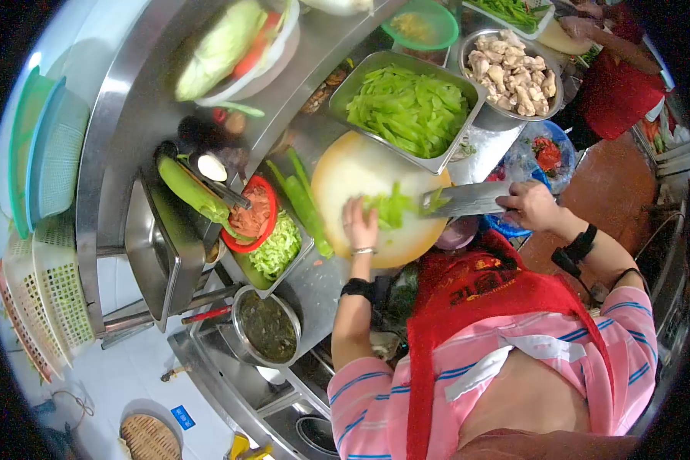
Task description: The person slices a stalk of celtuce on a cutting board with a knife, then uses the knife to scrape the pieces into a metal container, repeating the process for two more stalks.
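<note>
My right hand [533, 205] is closed around the handle of a cleaver [468, 200], whose wide blade reaches over the right side of a round cutting board [333, 172]. A few green slices cling to the blade near its left end. More cut green vegetable slices [393, 208] lie in a small heap on the board between blade and left hand. My left hand [359, 226] rests on the board at the heap's left edge, fingers stretched out and slightly apart. Long green vegetable pieces [303, 203] lie at the board's left.
Behind the board stands a steel tray of green slices [406, 111], beside a bowl of chicken pieces [511, 75]. To the left are a red bowl of pinkish slices [254, 213], shredded greens [276, 245] and a steel pot [267, 326]. Another person's arm [617, 47] shows at upper right.
</note>
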A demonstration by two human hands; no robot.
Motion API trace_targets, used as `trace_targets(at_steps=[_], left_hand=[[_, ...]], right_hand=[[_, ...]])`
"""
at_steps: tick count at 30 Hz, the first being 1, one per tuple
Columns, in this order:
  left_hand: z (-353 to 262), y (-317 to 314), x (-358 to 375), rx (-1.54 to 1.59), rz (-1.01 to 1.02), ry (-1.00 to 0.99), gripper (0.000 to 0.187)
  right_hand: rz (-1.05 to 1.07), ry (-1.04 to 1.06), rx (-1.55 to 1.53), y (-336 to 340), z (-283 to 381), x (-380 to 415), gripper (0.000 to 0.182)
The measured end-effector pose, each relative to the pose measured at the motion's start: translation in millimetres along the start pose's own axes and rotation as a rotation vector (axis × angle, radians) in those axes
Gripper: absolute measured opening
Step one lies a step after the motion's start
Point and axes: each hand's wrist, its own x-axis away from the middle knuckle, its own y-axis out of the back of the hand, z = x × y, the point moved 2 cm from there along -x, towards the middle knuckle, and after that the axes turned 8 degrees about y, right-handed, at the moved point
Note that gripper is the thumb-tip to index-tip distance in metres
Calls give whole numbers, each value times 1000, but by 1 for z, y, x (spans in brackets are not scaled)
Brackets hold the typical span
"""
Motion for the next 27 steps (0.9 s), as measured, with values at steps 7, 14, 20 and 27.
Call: trace_targets(at_steps=[7, 14, 20, 27], left_hand=[[-68, -24, 13, -59, -74, -70, 52], [-61, -25, 15, 65, -204, 4, 34], [-139, 32, -17, 77, -283, -106, 25], [-212, -6, -128, 161, -87, -291, 24]], right_hand=[[28, 222, 222, -28, -4, -48, 33], [-73, 162, 48, -56, 39, -87, 30], [-243, 155, 32, 16, 46, -68, 31], [-398, -90, 267, 107, 23, -37, 32]])
